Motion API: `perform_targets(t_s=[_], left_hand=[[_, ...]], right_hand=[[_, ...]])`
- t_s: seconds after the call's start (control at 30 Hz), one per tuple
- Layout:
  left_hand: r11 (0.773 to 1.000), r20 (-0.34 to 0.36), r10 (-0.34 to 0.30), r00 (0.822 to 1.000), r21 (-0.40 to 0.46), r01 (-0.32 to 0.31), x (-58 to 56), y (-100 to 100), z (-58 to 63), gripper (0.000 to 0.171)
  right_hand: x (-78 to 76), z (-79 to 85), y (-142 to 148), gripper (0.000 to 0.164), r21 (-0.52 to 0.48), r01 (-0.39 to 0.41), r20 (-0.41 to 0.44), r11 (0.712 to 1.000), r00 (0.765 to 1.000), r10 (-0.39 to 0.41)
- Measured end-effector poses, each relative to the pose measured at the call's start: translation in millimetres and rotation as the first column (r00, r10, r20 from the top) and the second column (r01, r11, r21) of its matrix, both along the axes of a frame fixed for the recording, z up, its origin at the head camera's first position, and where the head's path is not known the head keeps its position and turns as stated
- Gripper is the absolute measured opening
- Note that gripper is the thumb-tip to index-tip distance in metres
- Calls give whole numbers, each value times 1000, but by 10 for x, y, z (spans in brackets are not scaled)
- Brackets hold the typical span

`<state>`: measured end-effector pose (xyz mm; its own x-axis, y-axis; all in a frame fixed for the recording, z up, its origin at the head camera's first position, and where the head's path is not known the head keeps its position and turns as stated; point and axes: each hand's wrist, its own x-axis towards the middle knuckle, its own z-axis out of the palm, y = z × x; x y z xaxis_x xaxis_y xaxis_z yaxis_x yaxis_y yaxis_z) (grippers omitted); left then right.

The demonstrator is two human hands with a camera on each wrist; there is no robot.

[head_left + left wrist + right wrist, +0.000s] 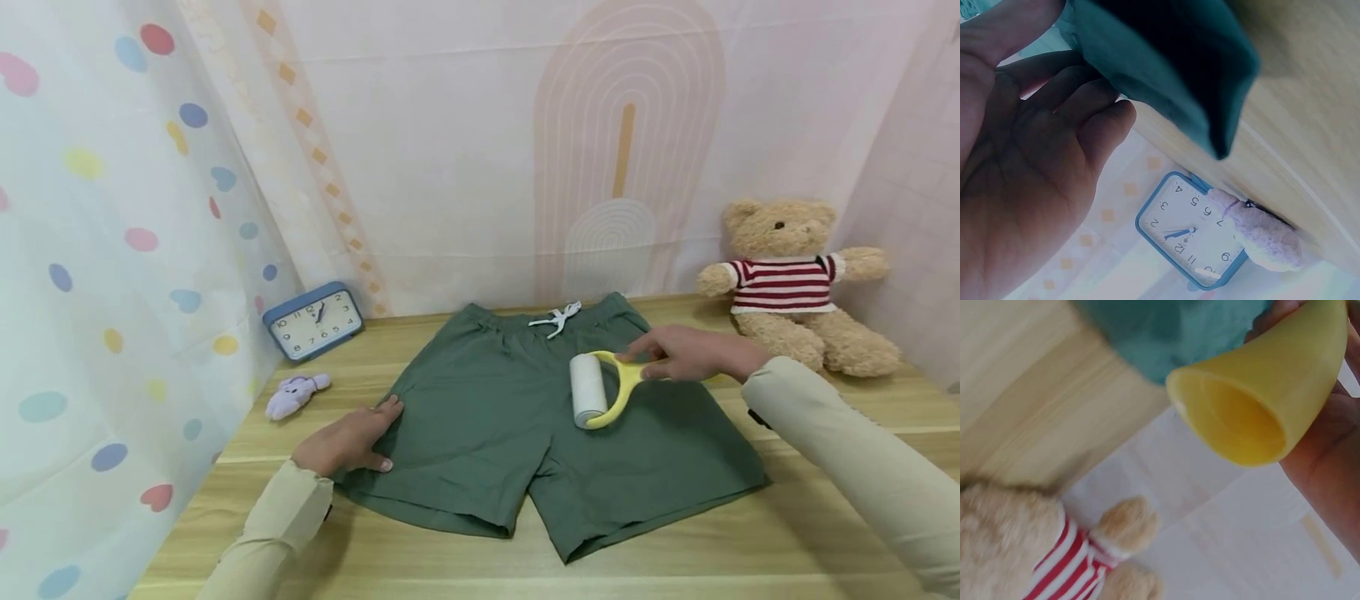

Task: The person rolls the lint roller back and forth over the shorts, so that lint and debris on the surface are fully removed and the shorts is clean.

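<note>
Dark green shorts [472, 417] with a white drawstring bow lie spread flat on the wooden table. My right hand [682, 354] grips the yellow handle of a lint roller [588, 390], whose white roll sits on the right leg of the shorts below the waistband. In the right wrist view the hollow end of the yellow handle [1254, 394] faces the camera. My left hand [348, 440] rests at the left side edge of the shorts, its fingers extended on the cloth. Seen from the left wrist, the palm [1035, 162] is beside the lifted hem.
A blue-framed clock [313, 322] stands at the back left, with a small purple plush toy [295, 395] in front of it. A teddy bear [783, 279] in a striped shirt sits at the back right. A polka-dot curtain [127, 275] hangs along the left side.
</note>
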<state>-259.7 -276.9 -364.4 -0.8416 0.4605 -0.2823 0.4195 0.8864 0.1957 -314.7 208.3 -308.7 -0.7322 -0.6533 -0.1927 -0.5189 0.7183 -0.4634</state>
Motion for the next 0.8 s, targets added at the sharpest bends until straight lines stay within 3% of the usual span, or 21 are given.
perform_targets(t_s=[0.17, 0.4, 0.63, 0.8], left_hand=[[1000, -24, -24, 999, -10, 24, -31, -66, -30, 89], [1000, 6, -7, 1000, -1, 7, 86, 101, 39, 88], [1000, -16, 2, 1000, -13, -2, 92, 78, 14, 86], [1000, -17, -3, 1000, -2, 3, 84, 49, 36, 87]], right_hand=[[18, 63, 202, 39, 5, 32, 25, 999, 999, -32], [94, 95, 523, 39, 42, 92, 66, 995, 993, -95], [164, 131, 824, 39, 94, 131, -4, 987, 991, -131], [213, 201, 1000, 39, 101, 152, 3, 983, 988, -153]])
